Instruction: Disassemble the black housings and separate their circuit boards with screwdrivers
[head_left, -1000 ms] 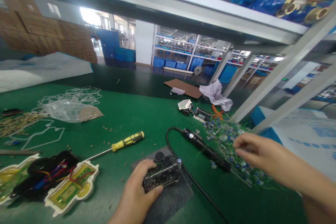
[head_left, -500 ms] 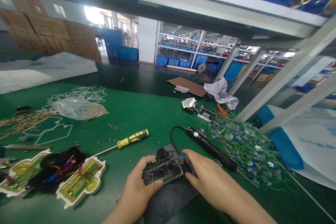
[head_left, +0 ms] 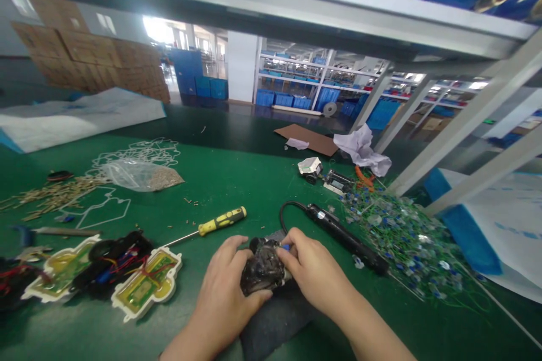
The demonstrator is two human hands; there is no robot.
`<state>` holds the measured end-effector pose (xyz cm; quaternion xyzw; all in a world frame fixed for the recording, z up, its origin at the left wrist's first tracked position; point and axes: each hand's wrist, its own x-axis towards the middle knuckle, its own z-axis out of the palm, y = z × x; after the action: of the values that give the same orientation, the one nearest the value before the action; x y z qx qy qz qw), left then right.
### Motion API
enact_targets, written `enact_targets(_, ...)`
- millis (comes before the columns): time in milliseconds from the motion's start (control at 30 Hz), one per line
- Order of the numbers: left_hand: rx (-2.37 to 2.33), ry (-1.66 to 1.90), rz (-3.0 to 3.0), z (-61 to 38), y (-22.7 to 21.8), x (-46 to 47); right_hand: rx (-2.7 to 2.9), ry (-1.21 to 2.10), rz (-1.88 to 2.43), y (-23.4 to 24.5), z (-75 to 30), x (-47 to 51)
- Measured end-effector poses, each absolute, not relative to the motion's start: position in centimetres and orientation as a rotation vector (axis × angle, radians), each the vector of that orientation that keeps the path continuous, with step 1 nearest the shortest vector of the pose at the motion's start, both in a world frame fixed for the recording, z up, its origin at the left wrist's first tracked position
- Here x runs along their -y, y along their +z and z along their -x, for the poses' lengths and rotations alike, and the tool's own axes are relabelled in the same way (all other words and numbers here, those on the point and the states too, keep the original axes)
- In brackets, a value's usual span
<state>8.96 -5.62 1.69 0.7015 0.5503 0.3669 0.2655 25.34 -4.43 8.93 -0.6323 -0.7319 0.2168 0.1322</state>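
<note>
My left hand wraps round the left side of a small black plastic housing with a glossy, partly clear surface, tilted above a dark cloth. At the housing's upper right corner, the thumb and fingertips of my right hand pinch a small blue part, mostly covered by the fingers. Left of my hands lies a yellow and black screwdriver. A black pen-like power tool with a curved cable rests to the right.
Opened white casings with circuit boards and wires lie at left. Behind them are brass pins and a plastic bag of small parts. A heap of green-wired blue and clear parts spreads at right, below the metal shelf frame.
My right hand has moved left and closed on the blue part at the housing's corner. The housing has turned and tilted in my left hand. The view has shifted slightly.
</note>
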Motion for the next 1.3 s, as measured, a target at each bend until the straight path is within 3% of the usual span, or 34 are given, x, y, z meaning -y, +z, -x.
enact_targets(667, -1.536, 0.742, -1.675, -9.7, 2.4, 5.0, 2.182, 0.705, 1.574, 9.4, -26.1, 3.9)
enact_targets(933, -1.5, 0.804, -1.717, -9.6, 2.6, 5.1, 2.051, 0.683, 1.646, 9.2, -25.3, 4.1)
enact_targets(1067, -1.516, 0.802, -1.755, -9.4, 2.0, 5.0, 2.012, 0.822, 1.644, 8.8, -25.7, 3.6)
enact_targets(1200, -1.397, 0.884, -1.939, -9.4, 1.5, 5.2, 2.12, 0.953, 1.598, 9.6, -26.5, 3.6)
enact_targets(1300, -1.322, 0.997, -2.139, -9.5, 1.0, 5.3, 2.211, 0.865, 1.59, 10.4, -26.6, 4.2)
